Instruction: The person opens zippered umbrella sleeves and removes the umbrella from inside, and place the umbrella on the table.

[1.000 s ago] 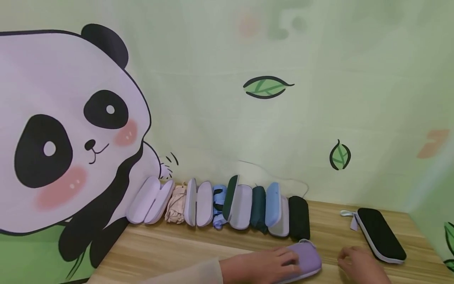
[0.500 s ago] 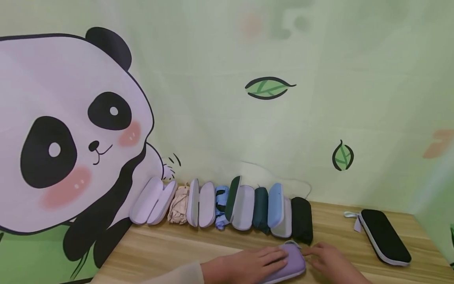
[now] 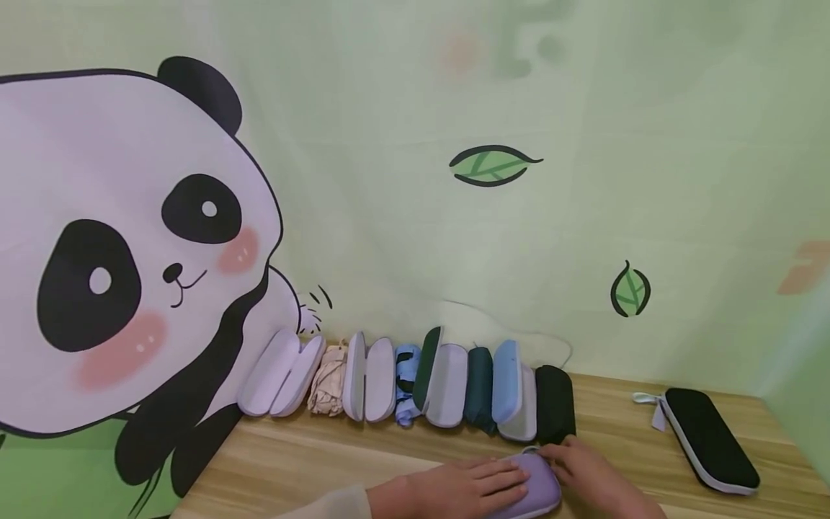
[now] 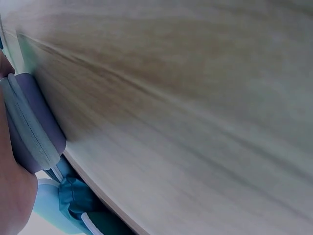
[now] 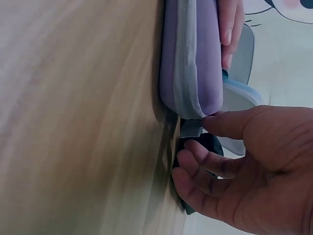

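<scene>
In the head view, a purple zippered case [image 3: 542, 484] lies shut on the table near the front. My left hand [image 3: 463, 486] rests on its top with fingers laid out straight. At the case's far right corner is my right hand [image 3: 599, 476]. The right wrist view shows its thumb against that corner, beside a grey zipper pull [image 5: 190, 128]. The other fingers bend loosely just below the pull, with a gap between them and the thumb. The light zipper band [image 4: 30, 122] along the case's side shows in the left wrist view.
Behind, a row against the wall holds open glasses cases [image 3: 447, 386], a beige pouch [image 3: 327, 382], a blue bundle [image 3: 407, 386], a dark green roll [image 3: 480, 389] and a black roll [image 3: 555, 404]. A black zippered case [image 3: 710, 440] lies at the right on the wooden table [image 3: 311, 461].
My right hand has come left from beside the black case to the purple case's zipper corner. The purple case has shifted slightly left, and my left hand has flattened on it.
</scene>
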The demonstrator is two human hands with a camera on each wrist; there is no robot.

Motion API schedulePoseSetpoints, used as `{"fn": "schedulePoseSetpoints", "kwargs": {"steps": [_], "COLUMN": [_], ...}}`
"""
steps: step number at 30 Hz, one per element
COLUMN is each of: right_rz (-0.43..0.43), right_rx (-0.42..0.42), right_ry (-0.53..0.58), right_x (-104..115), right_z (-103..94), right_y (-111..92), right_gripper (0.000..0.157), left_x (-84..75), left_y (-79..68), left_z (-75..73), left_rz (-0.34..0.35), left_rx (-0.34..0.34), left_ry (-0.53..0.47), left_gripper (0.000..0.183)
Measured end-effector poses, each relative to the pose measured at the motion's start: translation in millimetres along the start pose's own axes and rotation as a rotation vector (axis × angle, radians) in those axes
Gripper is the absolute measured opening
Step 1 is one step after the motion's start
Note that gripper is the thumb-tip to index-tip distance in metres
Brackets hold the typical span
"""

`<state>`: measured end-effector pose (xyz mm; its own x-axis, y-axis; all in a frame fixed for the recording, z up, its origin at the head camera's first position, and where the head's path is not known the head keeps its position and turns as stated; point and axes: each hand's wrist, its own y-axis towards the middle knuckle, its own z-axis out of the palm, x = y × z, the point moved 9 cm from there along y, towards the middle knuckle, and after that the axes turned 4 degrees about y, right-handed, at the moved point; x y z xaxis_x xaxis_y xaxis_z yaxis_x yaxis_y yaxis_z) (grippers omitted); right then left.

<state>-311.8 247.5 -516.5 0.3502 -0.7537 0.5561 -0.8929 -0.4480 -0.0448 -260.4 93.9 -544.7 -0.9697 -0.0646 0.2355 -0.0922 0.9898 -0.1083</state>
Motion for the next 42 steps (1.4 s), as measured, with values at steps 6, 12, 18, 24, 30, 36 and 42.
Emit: {"fn": "schedulePoseSetpoints", "kwargs": {"steps": [6,12,18,24,30,36,42], "right_rz": [-0.116,-0.158,-0.29,-0.327,-0.365,-0.429,-0.395], "right_rx": [-0.046,-0.068,-0.131,-0.186,-0.183,-0.231,-0.195], "right_ry": [-0.087,-0.189,-0.266,-0.473,-0.602,-0.597,-0.523], "right_x": [13,20,31,37,38,41,38], "right_z": [-2.9,-4.5,-9.3,-14.7,-19.7,-24.1,-22.2], "right_y": [7,12,13,15,15,14,19], "right_gripper": [0.022,0.027,0.023,0.022,0.023,0.026,0.021], "left_x": [-2.2,-3.9,-4.8,-6.1,-7.4,-5.1,-7.3], "left_y": [3.2,6.0,5.1,4.4,4.2,4.6,3.8], "left_z": [-0.9,-2.5,-3.8,-6.1,-6.6,-6.3,-6.3], "left_rz": [-0.002,-0.006,-0.018,-0.025,-0.027,-0.036,-0.032], "left_rx": [-0.025,-0.06,-0.075,-0.094,-0.124,-0.118,-0.11], "left_ry": [0.081,0.151,0.193,0.232,0.233,0.203,0.212], "left_gripper": [0.081,0.079,0.078,0.078,0.077,0.078,0.078]}}
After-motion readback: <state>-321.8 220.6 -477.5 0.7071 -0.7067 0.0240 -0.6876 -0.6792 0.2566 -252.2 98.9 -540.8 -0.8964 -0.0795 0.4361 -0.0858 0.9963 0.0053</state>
